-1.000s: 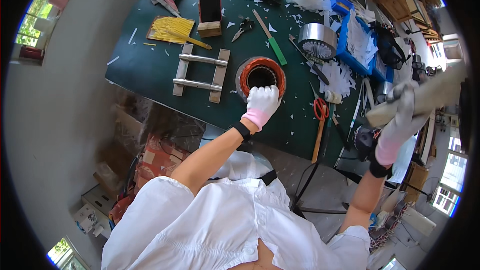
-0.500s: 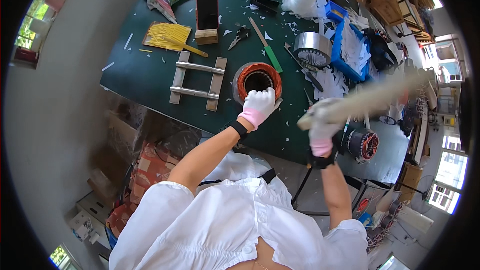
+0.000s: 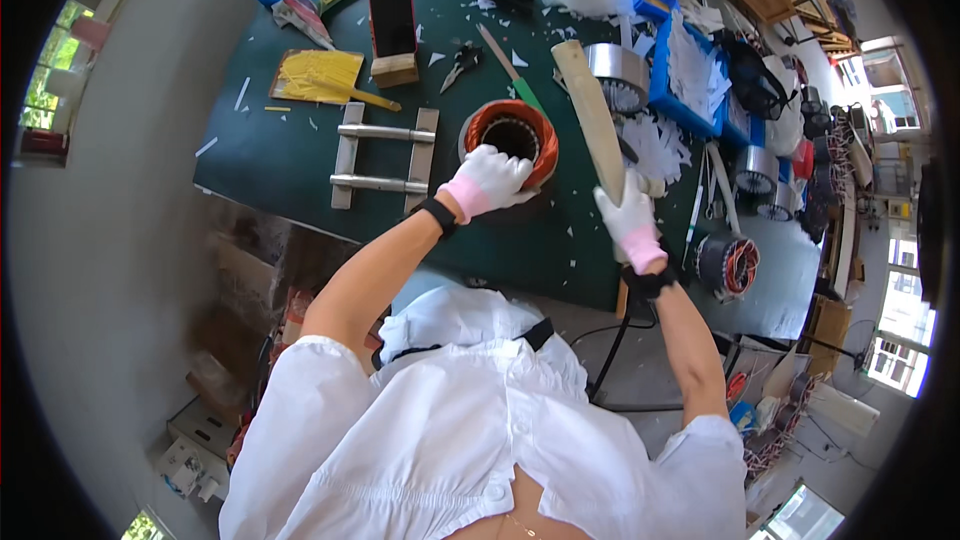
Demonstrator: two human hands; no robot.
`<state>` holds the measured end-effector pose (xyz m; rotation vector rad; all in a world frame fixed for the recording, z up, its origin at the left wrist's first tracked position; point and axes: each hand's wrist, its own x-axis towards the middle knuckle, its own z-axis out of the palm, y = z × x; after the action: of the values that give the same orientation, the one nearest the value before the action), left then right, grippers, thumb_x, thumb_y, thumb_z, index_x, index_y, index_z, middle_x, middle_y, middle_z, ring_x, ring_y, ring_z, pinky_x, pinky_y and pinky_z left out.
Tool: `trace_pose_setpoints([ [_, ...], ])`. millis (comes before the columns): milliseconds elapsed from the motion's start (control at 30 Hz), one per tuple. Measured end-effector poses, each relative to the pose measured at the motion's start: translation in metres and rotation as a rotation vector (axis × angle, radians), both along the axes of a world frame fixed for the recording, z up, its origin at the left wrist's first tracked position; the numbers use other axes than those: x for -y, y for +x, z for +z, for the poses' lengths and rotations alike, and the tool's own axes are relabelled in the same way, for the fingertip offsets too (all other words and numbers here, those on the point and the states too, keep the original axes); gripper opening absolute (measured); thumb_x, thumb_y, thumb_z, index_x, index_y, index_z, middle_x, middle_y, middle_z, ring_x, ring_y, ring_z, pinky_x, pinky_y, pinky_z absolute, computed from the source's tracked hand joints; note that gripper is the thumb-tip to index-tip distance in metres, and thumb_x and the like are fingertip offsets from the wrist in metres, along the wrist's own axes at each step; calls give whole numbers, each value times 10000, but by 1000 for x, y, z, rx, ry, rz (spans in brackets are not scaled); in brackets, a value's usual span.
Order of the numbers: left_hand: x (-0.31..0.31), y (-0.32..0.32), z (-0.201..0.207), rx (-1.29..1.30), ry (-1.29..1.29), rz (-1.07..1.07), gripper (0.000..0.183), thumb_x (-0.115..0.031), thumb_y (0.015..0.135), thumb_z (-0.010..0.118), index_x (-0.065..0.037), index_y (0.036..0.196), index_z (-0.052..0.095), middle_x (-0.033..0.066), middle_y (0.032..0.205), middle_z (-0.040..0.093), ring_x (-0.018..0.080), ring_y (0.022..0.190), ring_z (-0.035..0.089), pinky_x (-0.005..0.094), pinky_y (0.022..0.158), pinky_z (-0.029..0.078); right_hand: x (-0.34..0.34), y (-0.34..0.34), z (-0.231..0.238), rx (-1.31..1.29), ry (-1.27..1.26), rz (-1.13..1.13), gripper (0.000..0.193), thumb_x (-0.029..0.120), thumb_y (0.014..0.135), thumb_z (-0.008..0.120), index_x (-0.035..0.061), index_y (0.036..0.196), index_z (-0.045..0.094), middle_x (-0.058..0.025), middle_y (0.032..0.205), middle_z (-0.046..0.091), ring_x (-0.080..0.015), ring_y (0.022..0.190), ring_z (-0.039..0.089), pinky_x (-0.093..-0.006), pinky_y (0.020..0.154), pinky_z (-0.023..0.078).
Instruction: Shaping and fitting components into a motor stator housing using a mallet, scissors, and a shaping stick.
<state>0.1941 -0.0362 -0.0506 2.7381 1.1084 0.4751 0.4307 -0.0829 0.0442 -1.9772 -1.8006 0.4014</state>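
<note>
A motor stator [image 3: 545, 130] with orange-red copper winding stands upright on the green table, its round bore facing up. My left hand [image 3: 492, 177], in a white glove with a pink cuff, is closed over the stator's near rim. The fingertips reach toward the bore and are partly hidden. To the right, my right hand [image 3: 628, 220], gloved the same way, is wrapped round the lower end of a long pale wooden stick [image 3: 588, 110]. The stick's far end points away from me, leaning slightly left, and it stays apart from the stator.
A metal frame with two bars [image 3: 385, 155] lies left of the stator. Behind it are yellow strips [image 3: 315, 73], a phone on a wooden block [image 3: 393, 25] and pliers [image 3: 460, 65]. A blue bin of white paper pieces [image 3: 690, 75] and a wound stator [image 3: 727, 265] stand at right.
The wooden stick has swung from pointing right to pointing away from me, with my right hand still round it. My left hand stays at the stator's near rim. The view has shifted slightly.
</note>
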Motion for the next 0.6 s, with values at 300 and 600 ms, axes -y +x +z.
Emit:
trace_pose_setpoints([
  [300, -4, 45, -4, 86, 60, 249, 425, -503, 761, 627, -94, 695, 529, 46, 556, 568, 210, 506, 583, 333, 518, 427, 2, -11, -35, -220, 165, 53, 310, 141, 770, 668, 5, 982, 488, -240, 832, 594, -312, 670, 600, -385, 607, 493],
  [600, 7, 64, 9, -40, -136, 475, 416, -487, 743, 645, -80, 749, 561, 82, 623, 608, 247, 547, 599, 366, 561, 438, -19, -9, 58, -1029, 649, 16, 251, 70, 805, 588, 22, 1012, 455, -54, 756, 555, -126, 623, 546, -269, 566, 464],
])
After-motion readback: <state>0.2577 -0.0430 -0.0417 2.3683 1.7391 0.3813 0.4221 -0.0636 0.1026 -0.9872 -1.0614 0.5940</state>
